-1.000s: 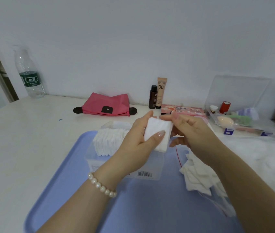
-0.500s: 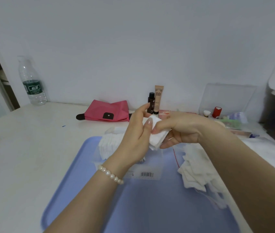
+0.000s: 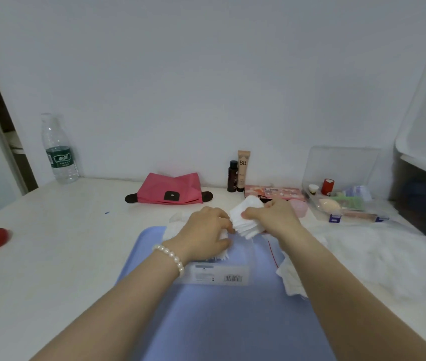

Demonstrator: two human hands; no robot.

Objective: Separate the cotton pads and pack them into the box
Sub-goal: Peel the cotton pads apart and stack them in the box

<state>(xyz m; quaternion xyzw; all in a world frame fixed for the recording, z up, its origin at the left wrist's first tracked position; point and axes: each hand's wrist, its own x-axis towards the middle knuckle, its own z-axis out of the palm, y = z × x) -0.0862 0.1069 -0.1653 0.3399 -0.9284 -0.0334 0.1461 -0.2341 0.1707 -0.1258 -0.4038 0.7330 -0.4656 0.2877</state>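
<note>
Pads in hand: small stack of white square cotton pads [image 3: 245, 217], fanned at its near edges, held just above the far end of the clear plastic box [image 3: 217, 277] that sits on the blue tray [image 3: 222, 321].
Right hand [image 3: 271, 216]: fingers curled round that stack, pinching it from the right.
Left hand [image 3: 206, 234]: palm down inside the box, fingers bent over the white pads already packed there [image 3: 170, 231]; whether it grips them I cannot tell.
Loose pads: ragged white heap [image 3: 292, 280] just right of the box, at the tray's right edge.
Handling: feather-light, soft, clinging layers; likely to splay or shed. Best taken flat-faced between thumb and fingers, near the middle, lightly.
Tabletop [image 3: 50, 256]: white, carrying the tray.
</note>
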